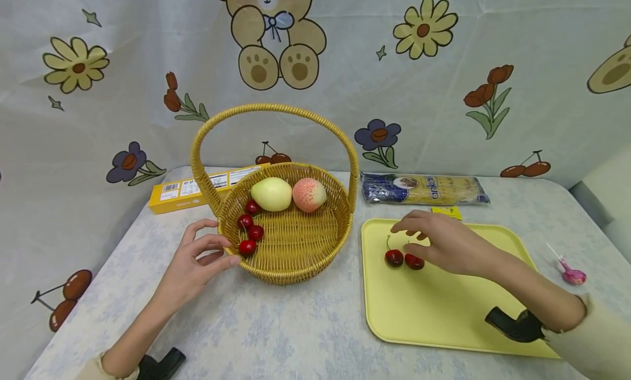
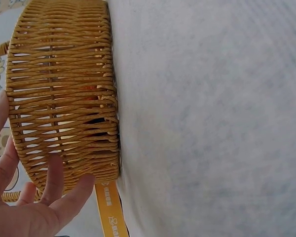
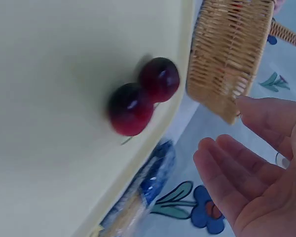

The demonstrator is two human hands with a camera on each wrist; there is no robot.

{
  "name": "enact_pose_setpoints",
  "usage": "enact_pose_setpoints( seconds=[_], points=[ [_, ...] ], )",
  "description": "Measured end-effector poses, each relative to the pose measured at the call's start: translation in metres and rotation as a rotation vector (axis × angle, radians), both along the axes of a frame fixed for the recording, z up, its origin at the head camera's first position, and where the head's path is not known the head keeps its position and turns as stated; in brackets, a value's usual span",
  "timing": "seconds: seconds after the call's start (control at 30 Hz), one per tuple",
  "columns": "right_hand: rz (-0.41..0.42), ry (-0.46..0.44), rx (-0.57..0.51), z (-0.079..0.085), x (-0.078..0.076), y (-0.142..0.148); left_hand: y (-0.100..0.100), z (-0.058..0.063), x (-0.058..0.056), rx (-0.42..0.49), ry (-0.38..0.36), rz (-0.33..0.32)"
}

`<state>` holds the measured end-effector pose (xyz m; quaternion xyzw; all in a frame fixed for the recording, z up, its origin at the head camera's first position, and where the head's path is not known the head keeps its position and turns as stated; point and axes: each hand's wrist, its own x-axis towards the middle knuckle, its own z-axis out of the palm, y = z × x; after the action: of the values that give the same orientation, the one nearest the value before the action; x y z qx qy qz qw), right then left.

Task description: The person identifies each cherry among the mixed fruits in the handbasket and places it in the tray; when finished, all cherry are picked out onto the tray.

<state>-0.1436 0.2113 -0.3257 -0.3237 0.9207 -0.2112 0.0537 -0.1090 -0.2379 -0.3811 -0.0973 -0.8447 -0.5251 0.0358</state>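
My left hand is at the left side of a round wicker basket. Its slightly bent fingers are spread apart, with the fingertips right at the rim; in the left wrist view the fingers overlap the woven wall. Inside the basket lie a pale yellow-green pear, a pink peach and several red cherries. Above a yellow tray, my right hand holds nothing, thumb and fingers apart. Two dark red cherries lie side by side on the tray, beside that hand.
A yellow box lies behind the basket at left. Behind the tray are a clear packet of pasta and a small yellow packet. A pink-wrapped lollipop rests right of the tray. The basket's tall handle arches upward.
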Motion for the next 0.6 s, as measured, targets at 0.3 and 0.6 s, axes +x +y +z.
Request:
enact_pose_setpoints(
  seconds=[0.3, 0.6],
  points=[
    [0.146, 0.082, 0.025, 0.023, -0.011, -0.055, 0.0, 0.001, 0.0, -0.046, 0.007, 0.019],
    [0.324, 0.1, 0.071, 0.041, -0.025, -0.122, 0.0, 0.0, 0.0, -0.03, 0.017, 0.014]
  ],
)
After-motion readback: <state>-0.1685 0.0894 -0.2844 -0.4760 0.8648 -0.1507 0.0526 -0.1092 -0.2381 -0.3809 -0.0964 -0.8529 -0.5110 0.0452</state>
